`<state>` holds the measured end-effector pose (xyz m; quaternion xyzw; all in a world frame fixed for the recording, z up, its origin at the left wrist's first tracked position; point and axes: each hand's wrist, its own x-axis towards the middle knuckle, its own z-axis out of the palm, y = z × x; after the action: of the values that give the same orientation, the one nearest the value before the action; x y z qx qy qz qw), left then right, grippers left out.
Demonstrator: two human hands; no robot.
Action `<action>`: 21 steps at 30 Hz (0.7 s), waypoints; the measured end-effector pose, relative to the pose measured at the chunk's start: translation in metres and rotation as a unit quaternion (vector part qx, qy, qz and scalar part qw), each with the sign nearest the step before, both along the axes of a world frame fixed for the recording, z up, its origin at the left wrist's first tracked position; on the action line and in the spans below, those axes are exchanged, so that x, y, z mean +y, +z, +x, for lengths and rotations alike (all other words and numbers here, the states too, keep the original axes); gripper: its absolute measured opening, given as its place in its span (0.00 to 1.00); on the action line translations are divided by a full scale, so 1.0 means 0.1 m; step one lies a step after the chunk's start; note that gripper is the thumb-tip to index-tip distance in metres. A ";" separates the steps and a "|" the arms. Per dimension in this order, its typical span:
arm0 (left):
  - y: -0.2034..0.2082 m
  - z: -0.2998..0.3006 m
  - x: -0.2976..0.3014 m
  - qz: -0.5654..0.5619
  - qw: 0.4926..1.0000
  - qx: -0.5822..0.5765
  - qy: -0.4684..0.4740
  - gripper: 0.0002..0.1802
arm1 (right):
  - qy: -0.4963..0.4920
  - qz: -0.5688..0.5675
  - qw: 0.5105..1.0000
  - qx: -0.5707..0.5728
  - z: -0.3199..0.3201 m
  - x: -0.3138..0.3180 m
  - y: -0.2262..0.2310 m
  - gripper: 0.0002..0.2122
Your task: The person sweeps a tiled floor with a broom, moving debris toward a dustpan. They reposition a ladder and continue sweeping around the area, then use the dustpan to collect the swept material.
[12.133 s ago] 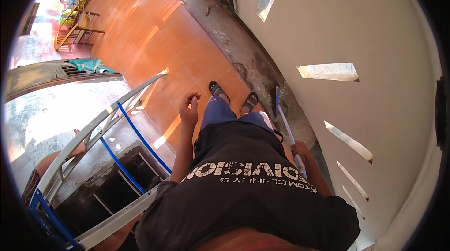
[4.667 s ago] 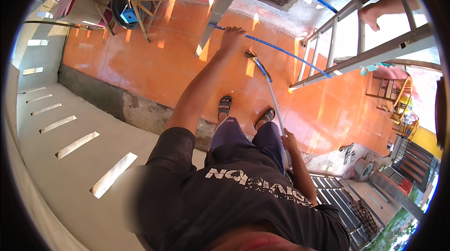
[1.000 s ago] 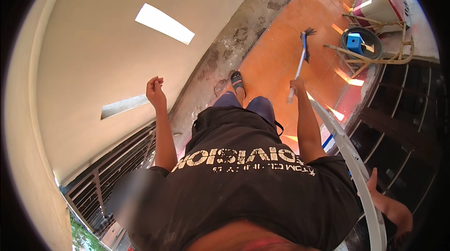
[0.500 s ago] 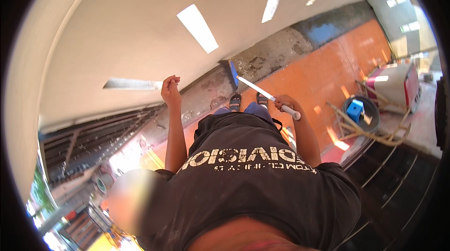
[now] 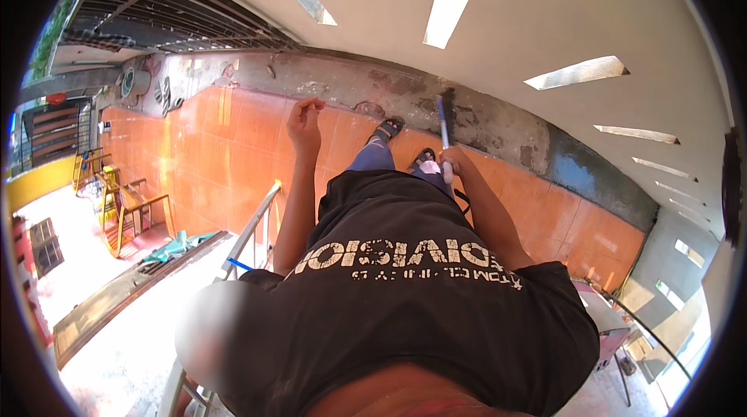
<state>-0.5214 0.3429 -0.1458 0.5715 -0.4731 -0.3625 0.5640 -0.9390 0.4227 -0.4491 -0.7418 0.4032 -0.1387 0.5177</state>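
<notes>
My right hand point(image 5: 453, 163) is wrapped round the whitish handle of a brush point(image 5: 443, 131) with a blue head. The brush points away from me, and its head is over the rough grey concrete strip point(image 5: 498, 121) beside the wall. A dark patch lies around the head; whether the head touches the strip I cannot tell. Raised in front of me on the left, my left hand point(image 5: 305, 125) is empty, its fingers loosely bent and partly apart. My sandalled feet point(image 5: 387, 129) are at the edge of the orange tiles point(image 5: 342, 137), near the strip.
A pale wall point(image 5: 529, 28) with slanted slots rises beyond the strip. Near my left arm stands a metal frame point(image 5: 261, 219). Farther left are a wooden chair point(image 5: 136, 207), a long board point(image 5: 132, 292) and a grey bucket point(image 5: 136, 82). A dark barred grating point(image 5: 179, 5) is at upper left.
My view has swung to the left, bringing the chair and metal frame into sight. The brush now points more straight ahead and stays in my right hand. My left hand remains raised and empty.
</notes>
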 end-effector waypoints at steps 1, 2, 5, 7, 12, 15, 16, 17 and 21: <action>-0.01 0.00 0.11 0.001 1.000 -0.001 0.018 0.08 | -0.020 0.149 0.988 -0.021 0.13 -0.09 -0.03 0.03; -0.02 0.01 0.21 0.000 0.999 0.003 0.032 0.08 | -0.106 0.370 0.922 -0.030 0.27 -0.16 0.01 0.03; -0.05 0.03 0.46 0.013 0.998 0.004 0.069 0.08 | -0.202 0.599 0.772 -0.068 0.50 -0.40 0.43 0.06; -0.08 0.04 0.54 0.014 0.996 0.006 0.089 0.08 | -0.225 0.640 0.731 -0.071 0.57 -0.51 0.81 0.07; -0.16 0.16 0.57 -0.001 0.993 0.013 0.118 0.08 | -0.288 0.563 0.774 0.012 0.33 -0.37 1.69 0.13; -0.21 0.36 0.53 -0.003 0.991 0.031 0.130 0.08 | -0.307 0.487 0.817 0.030 -0.02 -0.05 1.99 0.12; -0.22 0.44 0.52 0.000 0.991 0.030 0.134 0.08 | -0.334 0.482 0.809 0.036 -0.10 0.02 2.00 0.10; -0.23 0.53 0.49 0.007 0.990 0.032 0.137 0.08 | -0.364 0.476 0.800 0.042 -0.19 0.08 1.95 0.08; -0.20 0.93 0.35 0.010 0.991 0.038 0.127 0.08 | -0.224 0.281 0.925 0.120 -0.34 0.08 1.34 0.02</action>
<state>-0.4282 0.3776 -0.1657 0.6185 -0.3715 -0.3143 0.6170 -0.9733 0.4306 -0.3146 -0.4671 0.6403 -0.0421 0.6083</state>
